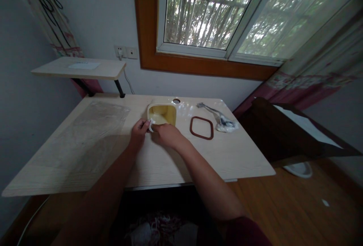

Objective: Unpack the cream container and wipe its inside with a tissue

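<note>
A cream box (162, 105) with rounded corners and a yellowish inside stands on the desk in front of me. At its near left corner, my left hand (138, 131) is closed, its fingertips pinching a small white piece (151, 125) that looks like tissue or cloth. From the other side my right hand (167, 134) bends over the near side of the box, with its fingers closed at the same white piece. My fingers cover part of the box's near edge. To the right, apart from both hands, a reddish-brown rounded square frame (201, 137) lies flat.
The pale wooden desk (170, 166) carries a clear plastic sheet (93, 136) on the left and a bagged bundle with grey cable (226, 124) on the right. A raised shelf (56, 66) stands at the back left. A round hole (176, 101) lies behind the box.
</note>
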`<state>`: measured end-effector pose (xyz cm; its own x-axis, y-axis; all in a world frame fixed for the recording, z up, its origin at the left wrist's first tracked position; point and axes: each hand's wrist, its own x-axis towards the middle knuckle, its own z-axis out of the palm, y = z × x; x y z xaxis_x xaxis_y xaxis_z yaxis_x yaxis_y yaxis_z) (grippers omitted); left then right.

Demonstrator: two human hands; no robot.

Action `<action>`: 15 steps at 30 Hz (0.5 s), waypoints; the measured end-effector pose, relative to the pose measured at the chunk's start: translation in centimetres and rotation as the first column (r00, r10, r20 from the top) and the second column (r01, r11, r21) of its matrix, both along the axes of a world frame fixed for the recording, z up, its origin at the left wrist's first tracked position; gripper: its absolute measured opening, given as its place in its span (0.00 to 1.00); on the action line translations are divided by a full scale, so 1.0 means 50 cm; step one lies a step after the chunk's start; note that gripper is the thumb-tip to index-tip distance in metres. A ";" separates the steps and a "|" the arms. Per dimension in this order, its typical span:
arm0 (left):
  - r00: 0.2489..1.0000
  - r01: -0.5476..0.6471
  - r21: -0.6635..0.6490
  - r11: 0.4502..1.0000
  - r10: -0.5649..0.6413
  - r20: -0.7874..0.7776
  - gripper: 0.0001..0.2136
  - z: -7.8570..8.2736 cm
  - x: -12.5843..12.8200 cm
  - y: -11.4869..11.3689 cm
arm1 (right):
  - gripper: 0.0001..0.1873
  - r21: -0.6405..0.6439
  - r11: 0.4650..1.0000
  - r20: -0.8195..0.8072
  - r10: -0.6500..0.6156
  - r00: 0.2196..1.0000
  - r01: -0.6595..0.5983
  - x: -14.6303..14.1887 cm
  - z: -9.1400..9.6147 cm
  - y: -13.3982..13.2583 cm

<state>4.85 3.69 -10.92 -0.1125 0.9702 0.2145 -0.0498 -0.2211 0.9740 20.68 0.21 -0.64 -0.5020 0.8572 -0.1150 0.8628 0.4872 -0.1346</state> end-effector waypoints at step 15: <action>0.998 0.058 -0.036 0.998 -0.057 0.040 0.18 0.012 0.002 -0.001 | 0.22 -0.020 0.995 0.064 -0.093 0.994 0.094 -0.038 -0.029 0.084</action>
<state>4.97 3.64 -10.31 -0.0638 0.9825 0.1748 -0.0997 -0.1806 0.9785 18.79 4.42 -2.10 -0.4108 0.8969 -0.1639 0.9116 0.4013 -0.0890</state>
